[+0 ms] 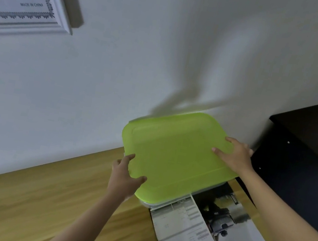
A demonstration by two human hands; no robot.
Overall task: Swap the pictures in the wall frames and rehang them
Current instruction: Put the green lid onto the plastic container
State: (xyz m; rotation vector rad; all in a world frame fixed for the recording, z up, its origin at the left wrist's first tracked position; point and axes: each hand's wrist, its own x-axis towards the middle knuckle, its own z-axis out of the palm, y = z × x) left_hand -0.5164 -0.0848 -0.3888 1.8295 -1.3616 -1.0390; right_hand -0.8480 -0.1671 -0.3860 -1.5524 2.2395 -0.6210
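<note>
A white picture frame hangs on the wall at the top left, holding a certificate-like sheet with an ornate border. Lower down, a lime-green lid covers a clear box that stands on a wooden surface against the wall. My left hand grips the lid's near left edge, thumb on top. My right hand holds the lid's right edge, fingers spread over its top. The box's contents are hidden.
An open magazine with a car photo and tables of text lies under and in front of the box. A dark cabinet stands to the right, close to the box. The white wall fills the background.
</note>
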